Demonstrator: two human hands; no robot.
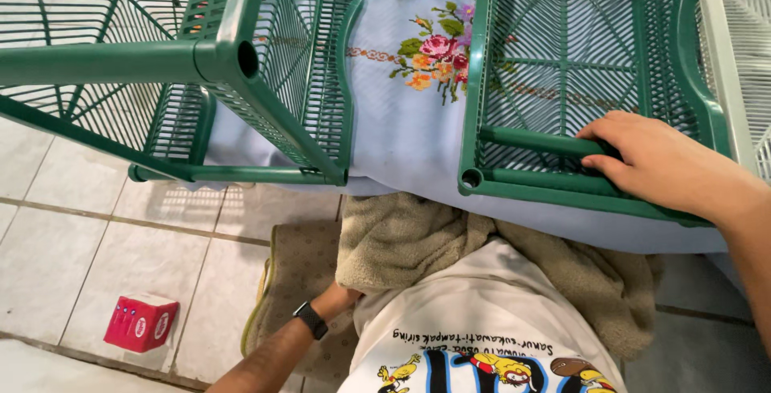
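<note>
Head view, looking down past a printed white shirt [482,353] to a cloth-covered surface and the tiled floor [72,224].

Item 1: right hand [650,156]. At right, near edge of the surface. Fingers curled over a loose green tube [538,142] that lies across the near end of a green plastic lattice tray [586,64]; thumb side hidden, so the grip looks closed on the tube but not fully shown. Held so, the tube seems pressed against the tray's near rail, probably to steady it in line with the open socket at the tray's near-left corner.

Item 2: left hand [341,297]. Low, near centre, with a black wristwatch [311,320] on the wrist. The hand itself goes under a beige towel [418,240]; whether its fingers are open or closed I cannot tell.

Item 3: second green lattice tray [273,64], far left, tilted, with long green tube legs [96,62] fitted into its corner sockets. It overhangs the edge, likely because the legs leave it no flat seat.

Item 4: pale blue tablecloth [401,120] with embroidered flowers [438,48], under both trays.

Item 5: beige towel, draped from the surface edge over the lap, touching the shirt.

Item 6: patterned floor mat [301,264], under the towel.

Item 7: small red box [140,323], on the floor at near left, well apart from the hands.
</note>
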